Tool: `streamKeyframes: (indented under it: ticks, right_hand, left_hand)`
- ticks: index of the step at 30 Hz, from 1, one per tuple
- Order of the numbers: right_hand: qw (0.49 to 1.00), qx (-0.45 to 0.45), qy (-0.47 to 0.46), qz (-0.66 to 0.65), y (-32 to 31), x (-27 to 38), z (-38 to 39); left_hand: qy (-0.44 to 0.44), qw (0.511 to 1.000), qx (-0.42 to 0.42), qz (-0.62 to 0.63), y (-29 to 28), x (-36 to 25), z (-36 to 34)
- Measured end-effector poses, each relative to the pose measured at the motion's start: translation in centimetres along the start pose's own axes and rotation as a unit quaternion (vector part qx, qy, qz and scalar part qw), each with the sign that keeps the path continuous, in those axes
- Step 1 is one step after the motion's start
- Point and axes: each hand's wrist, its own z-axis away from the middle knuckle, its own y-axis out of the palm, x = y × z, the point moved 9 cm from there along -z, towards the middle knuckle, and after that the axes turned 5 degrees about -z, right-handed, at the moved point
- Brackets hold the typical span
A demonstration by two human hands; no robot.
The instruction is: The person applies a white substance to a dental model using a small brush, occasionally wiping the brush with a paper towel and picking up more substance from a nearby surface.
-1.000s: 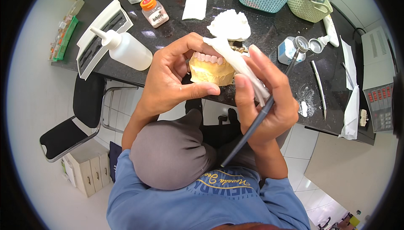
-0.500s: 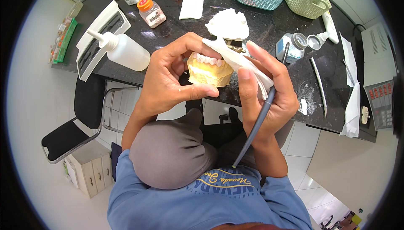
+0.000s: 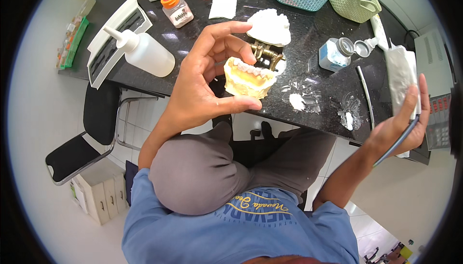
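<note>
1. While the left hand (image 3: 195, 78) held up a yellow plaster dental cast with a row of pale teeth (image 3: 249, 81), its fingers were clamped on that cast, thumb under the base, a grip that seemed meant to steady it and leave the front teeth visible.
2. The cast was above the near edge of a glossy black table (image 3: 308, 30). Just behind it was a brass-coloured metal hinge (image 3: 265, 55), then an irregular white plaster block (image 3: 270, 27); I could not tell whether hinge and cast were joined.
3. Well apart, at the right, the right hand (image 3: 402, 126) had its fingers closed on a folded white tissue (image 3: 401, 71) and a slim dark-handled tool (image 3: 396, 143), probably paired to keep both in one grip.
4. A clear jar with a blue label (image 3: 333, 56) stood uncapped near the right side, likely for easy access.
5. Left of the left hand, a white nozzled squeeze bottle (image 3: 150, 55) stood, perhaps clear of the elbows.
</note>
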Motion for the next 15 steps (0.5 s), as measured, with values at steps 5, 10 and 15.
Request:
streamKeyframes:
  ticks: [5, 10, 15]
  right_hand:
    - [0.97, 0.074, -0.073, 0.218, -2.7, -2.9, -3.6]
    - [0.976, 0.054, -0.126, 0.168, -2.2, 2.0, -2.6]
    - [0.974, 0.144, -0.159, 0.072, 2.5, 6.1, -1.0]
  left_hand:
    - [0.01, 1.0, -0.006, 0.011, 0.0, 0.0, -0.1]
    - [0.009, 0.997, -0.048, 0.054, -0.9, 0.7, 0.3]
    - [0.12, 0.976, -0.175, 0.041, -4.2, 0.3, 2.6]
